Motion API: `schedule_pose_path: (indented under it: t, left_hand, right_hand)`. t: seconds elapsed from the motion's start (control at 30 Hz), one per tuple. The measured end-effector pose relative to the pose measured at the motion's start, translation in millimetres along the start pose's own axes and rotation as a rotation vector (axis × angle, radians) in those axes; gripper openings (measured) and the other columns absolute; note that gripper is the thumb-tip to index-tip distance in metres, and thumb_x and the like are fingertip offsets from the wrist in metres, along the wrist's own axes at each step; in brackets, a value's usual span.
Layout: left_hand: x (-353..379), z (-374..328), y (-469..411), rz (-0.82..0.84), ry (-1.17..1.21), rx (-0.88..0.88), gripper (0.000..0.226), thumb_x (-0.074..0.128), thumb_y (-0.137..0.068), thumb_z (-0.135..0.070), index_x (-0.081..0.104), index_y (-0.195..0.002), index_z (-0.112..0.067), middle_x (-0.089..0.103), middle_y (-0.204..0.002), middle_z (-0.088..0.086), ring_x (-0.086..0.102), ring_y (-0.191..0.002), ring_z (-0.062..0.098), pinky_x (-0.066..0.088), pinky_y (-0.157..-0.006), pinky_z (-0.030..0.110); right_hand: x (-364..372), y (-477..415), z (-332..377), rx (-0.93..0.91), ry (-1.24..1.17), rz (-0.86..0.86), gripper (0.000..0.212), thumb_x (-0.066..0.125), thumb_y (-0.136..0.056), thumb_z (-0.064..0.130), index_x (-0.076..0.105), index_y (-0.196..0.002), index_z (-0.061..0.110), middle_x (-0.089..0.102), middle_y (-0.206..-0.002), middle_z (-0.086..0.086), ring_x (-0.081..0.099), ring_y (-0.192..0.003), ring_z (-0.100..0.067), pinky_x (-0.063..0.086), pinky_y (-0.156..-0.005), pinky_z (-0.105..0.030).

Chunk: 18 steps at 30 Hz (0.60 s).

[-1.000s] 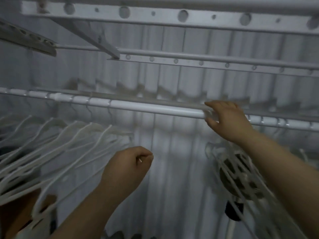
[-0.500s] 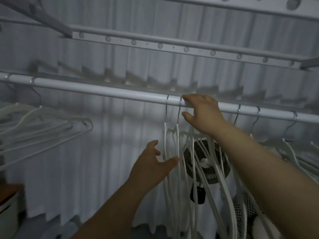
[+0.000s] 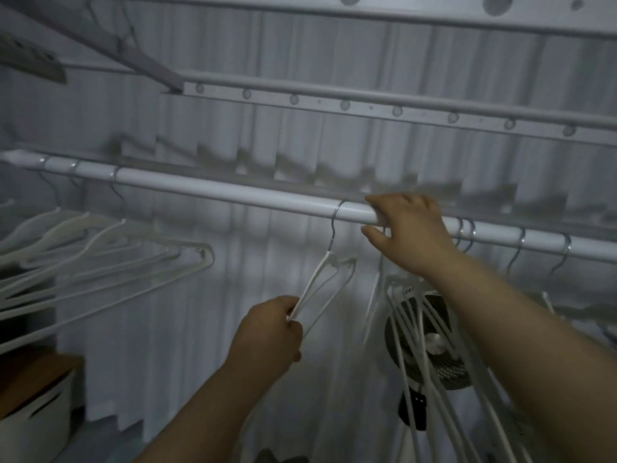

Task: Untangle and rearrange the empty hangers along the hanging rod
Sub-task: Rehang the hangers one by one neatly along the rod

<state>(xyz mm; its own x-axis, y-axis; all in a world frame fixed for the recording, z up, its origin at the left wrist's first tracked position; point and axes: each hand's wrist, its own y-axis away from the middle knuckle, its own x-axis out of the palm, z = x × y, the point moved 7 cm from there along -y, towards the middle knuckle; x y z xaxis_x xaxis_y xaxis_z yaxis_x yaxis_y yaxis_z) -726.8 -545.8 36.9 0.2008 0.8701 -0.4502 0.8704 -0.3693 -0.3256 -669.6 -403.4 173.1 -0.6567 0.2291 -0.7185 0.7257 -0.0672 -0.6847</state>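
Under the rod (image 3: 233, 194), the left hand (image 3: 270, 332) pinches a hanger (image 3: 315, 279).

Left grip (image 3: 271, 330) pinches a white hanger (image 3: 314, 282) hooked on the hanging rod (image 3: 233, 192), right grip (image 3: 410, 232) clasping the rod just beside

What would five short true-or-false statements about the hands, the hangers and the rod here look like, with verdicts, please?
1. The left hand grips a white plastic hanger by its lower part. True.
2. That hanger's metal hook is off the white hanging rod. False: it hangs over the rod, just left of the right hand.
3. The right hand holds the rod, fingers over its top. True.
4. The dark round fan stands in front of the bundled white hangers below the right hand. False: it shows behind them.
5. Shirts hang on the group of white hangers at the left. False: they are bare.
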Motion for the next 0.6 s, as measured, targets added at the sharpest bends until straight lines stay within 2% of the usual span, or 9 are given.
schedule_pose_path:
  t: [0.1, 0.17, 0.37, 0.47, 0.6]
  left_hand:
    - [-24, 18, -5, -0.006, 0.031, -0.045, 0.037, 0.037, -0.089, 0.0, 0.057, -0.118, -0.012, 0.056, -0.083, -0.003, 0.059, -0.052, 0.013, 0.055, -0.057, 0.034]
    - [-43, 31, -7, -0.029, 0.046, -0.071, 0.037, 0.037, -0.089, 0.001, 0.058, -0.116, -0.013, 0.058, -0.086, 0.0, 0.058, -0.05, 0.012, 0.055, -0.055, 0.033]
    - [-104, 69, -14, -0.092, 0.058, -0.104, 0.037, 0.037, -0.087, 0.003, 0.059, -0.113, -0.014, 0.06, -0.083, 0.004, 0.055, -0.04, 0.006, 0.05, -0.048, 0.028]
    - [-130, 83, -18, -0.115, 0.071, -0.118, 0.037, 0.037, -0.087, 0.003, 0.058, -0.112, -0.014, 0.06, -0.081, 0.001, 0.053, -0.032, 0.002, 0.048, -0.045, 0.026]
    - [-158, 95, -22, -0.125, 0.067, -0.126, 0.038, 0.035, -0.086, 0.004, 0.059, -0.112, -0.011, 0.057, -0.08, -0.002, 0.054, -0.036, 0.005, 0.045, -0.04, 0.023]
  right_hand:
    - [4, -13, 22, -0.018, 0.08, 0.003, 0.042, 0.049, -0.089, 0.034, 0.049, -0.128, 0.018, 0.056, -0.126, -0.006, 0.038, -0.123, -0.025, 0.015, -0.105, -0.032]
    - [7, -22, 40, -0.033, 0.095, 0.006, 0.039, 0.048, -0.09, 0.033, 0.05, -0.125, 0.017, 0.059, -0.121, -0.008, 0.041, -0.119, -0.026, 0.016, -0.104, -0.032]
    - [21, -42, 98, -0.086, 0.03, 0.033, 0.045, 0.047, -0.091, 0.03, 0.04, -0.134, 0.015, 0.054, -0.129, -0.01, 0.048, -0.115, -0.029, 0.025, -0.096, -0.031]
    - [26, -49, 117, -0.084, 0.0, 0.03, 0.045, 0.049, -0.091, 0.028, 0.041, -0.133, 0.014, 0.054, -0.128, -0.012, 0.049, -0.114, -0.031, 0.028, -0.096, -0.032]
    - [29, -56, 130, -0.063, -0.013, 0.022, 0.043, 0.051, -0.09, 0.024, 0.045, -0.13, 0.013, 0.057, -0.125, -0.014, 0.052, -0.112, -0.032, 0.032, -0.095, -0.036]
